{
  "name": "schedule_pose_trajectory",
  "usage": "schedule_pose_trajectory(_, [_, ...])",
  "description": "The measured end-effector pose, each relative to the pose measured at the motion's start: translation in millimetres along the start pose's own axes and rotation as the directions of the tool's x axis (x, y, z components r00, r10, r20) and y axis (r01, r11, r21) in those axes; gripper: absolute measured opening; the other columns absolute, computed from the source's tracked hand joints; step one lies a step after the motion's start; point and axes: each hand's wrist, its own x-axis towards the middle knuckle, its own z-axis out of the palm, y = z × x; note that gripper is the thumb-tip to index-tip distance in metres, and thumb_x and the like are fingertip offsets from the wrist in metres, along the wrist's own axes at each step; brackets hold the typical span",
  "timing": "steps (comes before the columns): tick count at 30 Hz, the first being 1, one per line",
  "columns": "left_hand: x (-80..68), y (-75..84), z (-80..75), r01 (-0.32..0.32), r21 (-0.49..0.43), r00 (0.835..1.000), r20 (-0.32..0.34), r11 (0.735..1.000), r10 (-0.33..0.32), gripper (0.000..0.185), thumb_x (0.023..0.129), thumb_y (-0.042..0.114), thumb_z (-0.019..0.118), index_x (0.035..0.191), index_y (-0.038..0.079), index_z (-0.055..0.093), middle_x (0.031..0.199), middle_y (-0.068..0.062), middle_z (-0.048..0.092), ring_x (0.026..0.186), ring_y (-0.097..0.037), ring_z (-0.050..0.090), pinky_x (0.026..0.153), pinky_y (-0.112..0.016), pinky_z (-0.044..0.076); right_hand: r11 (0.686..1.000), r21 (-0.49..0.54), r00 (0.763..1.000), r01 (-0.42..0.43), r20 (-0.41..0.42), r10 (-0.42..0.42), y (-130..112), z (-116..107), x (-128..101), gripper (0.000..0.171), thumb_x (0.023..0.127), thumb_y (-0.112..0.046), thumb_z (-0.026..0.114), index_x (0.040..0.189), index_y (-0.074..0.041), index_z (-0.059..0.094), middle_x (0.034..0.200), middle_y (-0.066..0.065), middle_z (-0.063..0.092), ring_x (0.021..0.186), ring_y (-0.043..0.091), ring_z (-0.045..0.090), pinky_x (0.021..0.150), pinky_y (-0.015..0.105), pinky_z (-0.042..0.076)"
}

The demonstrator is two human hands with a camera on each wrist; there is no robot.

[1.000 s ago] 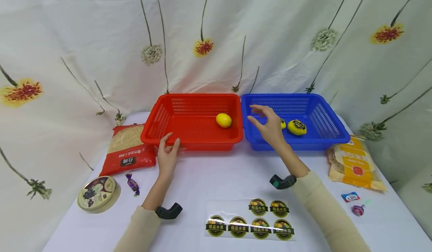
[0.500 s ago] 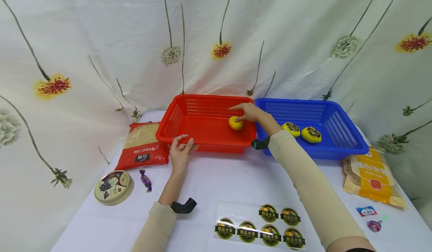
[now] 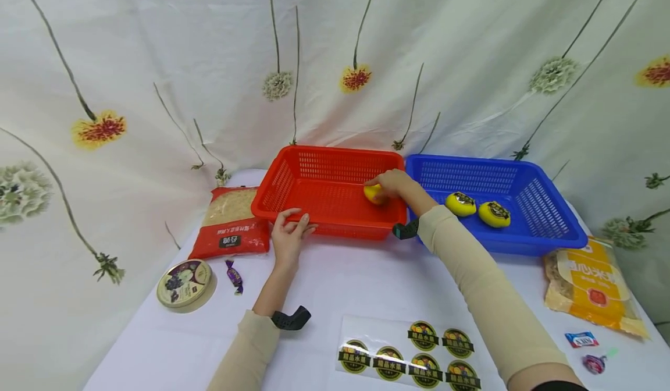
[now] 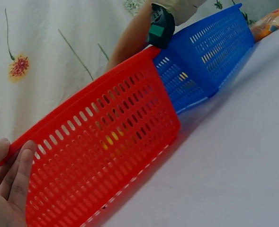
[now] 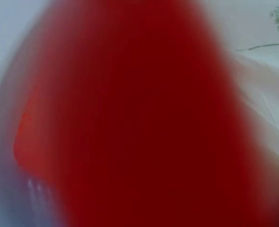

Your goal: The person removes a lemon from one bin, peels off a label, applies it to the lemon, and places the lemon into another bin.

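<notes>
In the head view my right hand [image 3: 395, 184] reaches down into the red plastic basket [image 3: 345, 229], its fingers curled round a plain yellow lemon [image 3: 372, 194] near the basket's right end. The hand covers part of the fruit. My left hand [image 3: 289, 241] holds the front rim of this basket near its left corner; in the left wrist view the thumb and fingers [image 4: 20, 182] pinch that rim. Two lemons, one labelled [image 3: 460, 204] at left and another labelled [image 3: 494, 214] at right, lie in the blue basket [image 3: 502, 244]. The right wrist view is mostly blurred red.
A sheet of round stickers [image 3: 382, 328] lies at the front. To the left are a red bag [image 3: 230, 234], a round tin [image 3: 184, 284] and a purple candy [image 3: 234, 277]. An orange bag [image 3: 597, 286], a small blue packet [image 3: 581, 339] and a lollipop [image 3: 594, 363] lie right.
My right hand has moved left from over the blue basket into the red one and taken hold of the lemon. The left hand stays at the red basket's rim; the head view has shifted.
</notes>
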Motion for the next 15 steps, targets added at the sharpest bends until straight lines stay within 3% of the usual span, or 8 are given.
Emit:
schedule_pose_trajectory(7, [0.3, 0.0, 0.0, -0.002, -0.008, 1.0, 0.004, 1.0, 0.002, 0.037, 0.082, 0.013, 0.069, 0.113, 0.0, 0.052, 0.08, -0.011, 0.064, 0.07, -0.022, 0.067, 0.072, -0.033, 0.054, 0.996, 0.079, 0.999, 0.048, -0.009, -0.048, -7.3, 1.7, -6.5, 0.049, 0.083, -0.031, 0.069, 0.129, -0.029, 0.055, 0.107, 0.006, 0.063, 0.092, 0.023, 0.053, 0.08, 0.035, 0.045])
schedule_pose_trajectory(15, [0.7, 1.1, -0.9, -0.005, -0.017, 1.0, 0.009, 1.0, 0.005, 0.04, 0.083, 0.012, 0.067, 0.117, -0.002, 0.05, 0.077, -0.008, 0.064, 0.069, -0.022, 0.067, 0.073, -0.034, 0.054, 0.997, 0.057, 0.998, 0.05, 0.02, -0.051, -12.6, 0.2, -9.2, 0.051, 0.082, -0.034, 0.069, 0.13, -0.032, 0.054, 0.112, 0.005, 0.062, 0.095, 0.023, 0.053, 0.081, 0.036, 0.045])
